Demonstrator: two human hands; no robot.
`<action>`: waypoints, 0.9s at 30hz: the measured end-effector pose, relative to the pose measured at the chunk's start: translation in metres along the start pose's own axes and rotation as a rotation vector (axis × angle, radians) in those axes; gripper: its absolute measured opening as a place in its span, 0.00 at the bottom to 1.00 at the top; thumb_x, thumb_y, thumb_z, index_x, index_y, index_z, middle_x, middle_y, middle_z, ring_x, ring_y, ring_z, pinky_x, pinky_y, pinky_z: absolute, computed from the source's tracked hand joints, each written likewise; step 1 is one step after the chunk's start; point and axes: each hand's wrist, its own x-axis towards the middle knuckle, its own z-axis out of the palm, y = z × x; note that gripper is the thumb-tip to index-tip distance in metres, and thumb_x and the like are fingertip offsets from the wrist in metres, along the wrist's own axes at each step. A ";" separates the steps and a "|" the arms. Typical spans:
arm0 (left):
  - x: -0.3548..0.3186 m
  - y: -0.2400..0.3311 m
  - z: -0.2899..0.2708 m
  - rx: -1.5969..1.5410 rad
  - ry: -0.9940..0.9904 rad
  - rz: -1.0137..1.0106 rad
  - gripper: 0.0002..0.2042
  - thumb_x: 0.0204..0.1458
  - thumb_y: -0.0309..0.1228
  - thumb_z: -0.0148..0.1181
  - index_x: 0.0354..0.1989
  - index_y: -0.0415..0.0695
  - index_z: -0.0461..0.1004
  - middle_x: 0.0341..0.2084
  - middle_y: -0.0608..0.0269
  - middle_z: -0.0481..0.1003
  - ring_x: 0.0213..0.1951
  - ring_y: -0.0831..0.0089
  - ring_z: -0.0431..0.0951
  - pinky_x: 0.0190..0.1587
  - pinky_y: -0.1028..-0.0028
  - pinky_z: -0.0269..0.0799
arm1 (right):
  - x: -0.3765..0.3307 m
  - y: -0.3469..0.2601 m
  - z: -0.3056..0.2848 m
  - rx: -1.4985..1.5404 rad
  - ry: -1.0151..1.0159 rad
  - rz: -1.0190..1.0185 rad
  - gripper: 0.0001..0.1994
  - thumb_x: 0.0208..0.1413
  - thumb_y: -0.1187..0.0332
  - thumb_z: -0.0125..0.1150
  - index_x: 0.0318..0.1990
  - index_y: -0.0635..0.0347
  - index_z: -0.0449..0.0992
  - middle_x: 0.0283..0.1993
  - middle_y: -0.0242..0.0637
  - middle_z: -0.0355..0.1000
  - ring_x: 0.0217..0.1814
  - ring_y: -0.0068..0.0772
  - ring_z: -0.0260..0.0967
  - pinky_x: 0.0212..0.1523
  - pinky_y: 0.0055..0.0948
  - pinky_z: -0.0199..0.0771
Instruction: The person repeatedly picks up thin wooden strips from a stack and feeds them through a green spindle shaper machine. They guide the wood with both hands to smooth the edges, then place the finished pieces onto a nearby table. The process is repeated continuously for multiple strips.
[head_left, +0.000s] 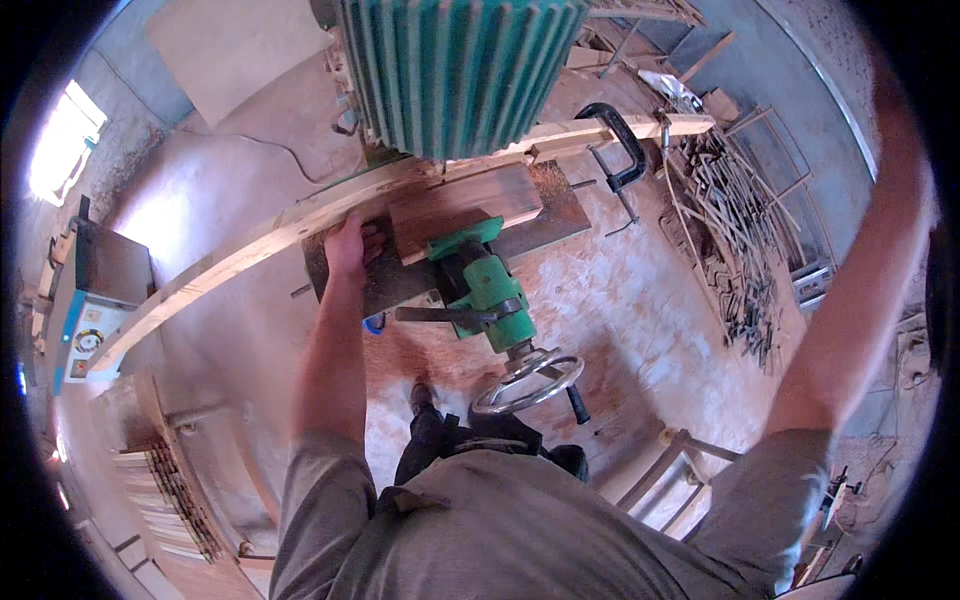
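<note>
And here at the left side stands a grey box (108, 268) with a dial on its front, its inside hidden from us. Over by the right wall, a heap of thin sticks (738, 235) lies jumbled on the floor. Now to the middle: the long, curved wooden beam (240, 241) sweeps across the machine, passing under the ribbed green motor (455, 75). A reddish wood block (450, 212) sits against its near side, on the dark table (392, 286), with the green vise (490, 283) pressed up to the block. A black clamp (632, 155) is on the beam's right stretch.

The left hand (348, 246) is right at the beam's near edge, just left of the block, fingers bent and pointing toward it; whether they grip the beam, I cannot tell. The right forearm reaches up to the dark rim, its hand out of sight, fingers unreadable.
</note>
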 end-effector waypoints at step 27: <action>0.014 0.001 -0.119 -0.316 0.136 -0.057 0.12 0.54 0.37 0.50 0.41 0.44 0.68 0.32 0.56 0.75 0.32 0.64 0.77 0.33 0.68 0.76 | -0.354 0.182 0.006 0.134 -0.184 1.088 0.15 0.59 0.61 0.49 0.45 0.64 0.68 0.34 0.39 0.71 0.29 0.28 0.69 0.29 0.27 0.73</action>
